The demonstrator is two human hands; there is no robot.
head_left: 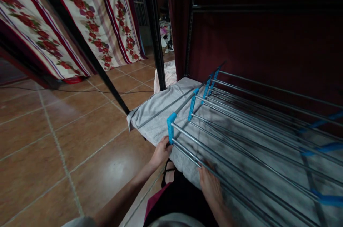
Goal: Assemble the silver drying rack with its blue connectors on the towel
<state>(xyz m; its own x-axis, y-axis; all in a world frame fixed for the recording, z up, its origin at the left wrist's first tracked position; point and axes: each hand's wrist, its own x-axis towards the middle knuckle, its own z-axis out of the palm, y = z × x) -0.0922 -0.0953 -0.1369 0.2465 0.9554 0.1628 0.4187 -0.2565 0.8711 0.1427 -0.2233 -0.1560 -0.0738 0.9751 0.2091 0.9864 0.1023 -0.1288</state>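
Observation:
A folding clothes drying rack [222,127] with grey metal rods and blue plastic brackets lies on a bed-like surface covered in grey cloth [158,112]. My left hand [162,151] holds the rack's near left corner, at the lower end of a blue bracket [170,127]. Its fingertips are partly hidden behind that bracket. Farther right, my right hand [210,182] is closed on the rack's lower front rods, with its fingers partly out of sight among them.
Black metal posts [158,41] rise at the surface's corners, and one slants across the left. A floral curtain [91,16] hangs over the tiled floor [88,148]. A dark red cloth [254,45] lines the back. A thin cable [112,92] crosses the floor.

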